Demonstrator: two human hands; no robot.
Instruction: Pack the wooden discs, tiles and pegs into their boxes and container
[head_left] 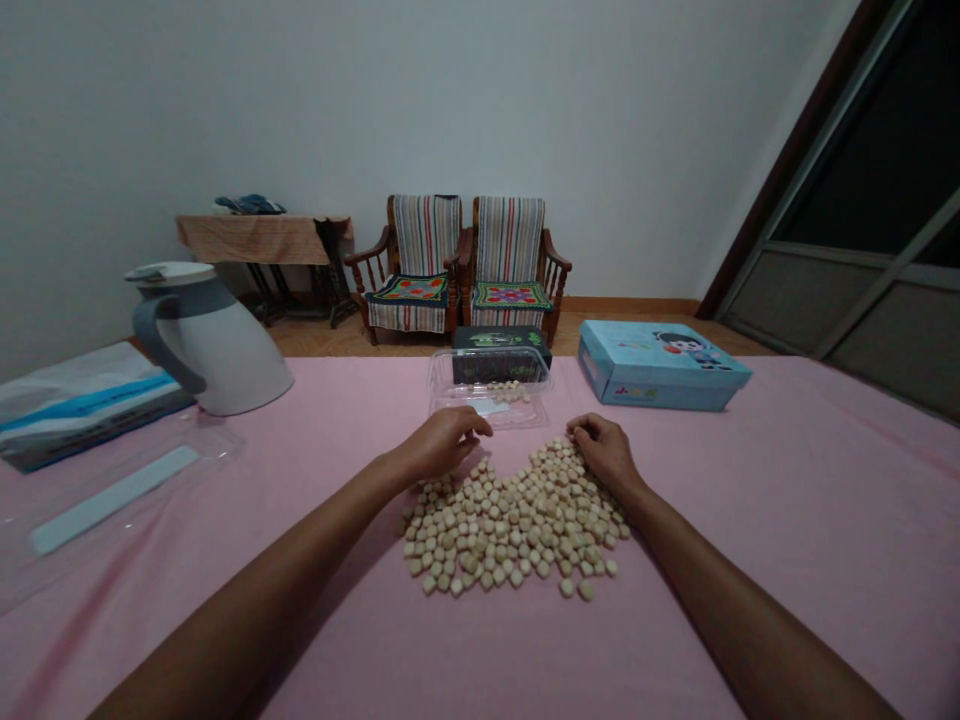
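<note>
A broad heap of small, rounded, squarish beige pieces (517, 530) lies on the pink cloth in front of me; they look like wooden beads. My left hand (442, 442) is over the heap's far left edge, its fingers loosely bent and apart, with nothing visible in them. At the far right edge, my right hand (606, 452) has its fingertips closed together beside the pieces; whatever they may hold is hidden. Just beyond both hands stands a clear plastic container (442, 385), with several of the same pieces (504, 391) inside it.
Behind the container is a black box (502, 342); a light blue box (664, 365) sits to its right. On the left are a white-and-grey jug (225, 345), a plastic-wrapped pack (90, 400) and a clear plastic lid (112, 500). Two wooden armchairs (427, 235) stand beyond the table.
</note>
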